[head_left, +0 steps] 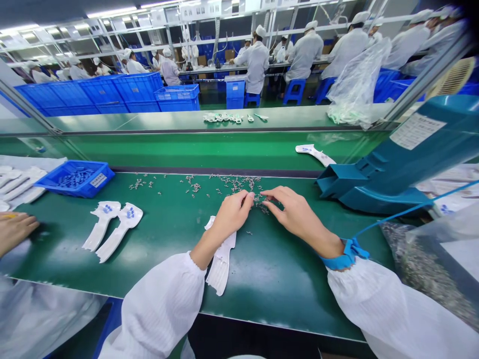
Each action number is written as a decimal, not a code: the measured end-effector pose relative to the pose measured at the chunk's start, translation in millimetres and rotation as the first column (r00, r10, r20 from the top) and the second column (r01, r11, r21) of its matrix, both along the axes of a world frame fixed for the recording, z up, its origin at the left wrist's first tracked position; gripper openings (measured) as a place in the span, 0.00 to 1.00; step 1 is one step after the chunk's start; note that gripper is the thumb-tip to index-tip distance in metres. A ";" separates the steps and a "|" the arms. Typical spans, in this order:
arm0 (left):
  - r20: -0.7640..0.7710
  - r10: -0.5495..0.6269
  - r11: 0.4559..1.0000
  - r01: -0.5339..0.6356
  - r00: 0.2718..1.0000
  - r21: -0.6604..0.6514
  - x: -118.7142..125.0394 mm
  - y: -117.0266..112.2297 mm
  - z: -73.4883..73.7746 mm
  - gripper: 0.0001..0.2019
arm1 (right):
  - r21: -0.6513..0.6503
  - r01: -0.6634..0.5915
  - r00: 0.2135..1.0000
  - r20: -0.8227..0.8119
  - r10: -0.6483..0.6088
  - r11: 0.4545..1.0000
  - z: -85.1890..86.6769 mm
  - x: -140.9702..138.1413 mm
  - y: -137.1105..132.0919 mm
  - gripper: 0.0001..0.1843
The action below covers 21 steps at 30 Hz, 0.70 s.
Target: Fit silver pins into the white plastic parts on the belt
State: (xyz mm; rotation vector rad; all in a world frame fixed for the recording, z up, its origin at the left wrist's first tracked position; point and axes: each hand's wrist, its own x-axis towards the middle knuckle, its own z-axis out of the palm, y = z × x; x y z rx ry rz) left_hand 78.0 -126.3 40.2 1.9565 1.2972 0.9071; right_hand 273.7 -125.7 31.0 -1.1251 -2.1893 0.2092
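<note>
My left hand is closed in a pinch at the near edge of scattered small metal screws. What its fingertips hold, if anything, is too small to make out. Just to the right, my right hand has thumb and forefinger apart, with the tips close to a few screws on the green bench. A blue wrist strap with a cord circles my right wrist. Beneath my left forearm lies a white plastic handle-shaped shell, partly hidden. A pair of similar white shells with blue marks rests to the left.
A blue tray of small blue parts stands at the left, near another person's hand. A teal plastic device and a clear bag of metal pieces occupy the right. One white shell lies on the green strip beyond.
</note>
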 end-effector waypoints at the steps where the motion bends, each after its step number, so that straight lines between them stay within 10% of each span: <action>1: -0.016 0.013 1.000 -0.012 1.000 0.011 -0.8 -0.1 0.4 0.18 | -0.029 0.015 0.999 0.030 -0.014 0.999 -3.8 2.4 2.8 0.13; 21: -0.021 -0.060 0.995 0.061 0.998 0.074 1.1 -4.1 -1.0 0.08 | -0.309 -0.030 0.948 -0.310 -0.071 0.950 8.1 -4.3 -3.9 0.12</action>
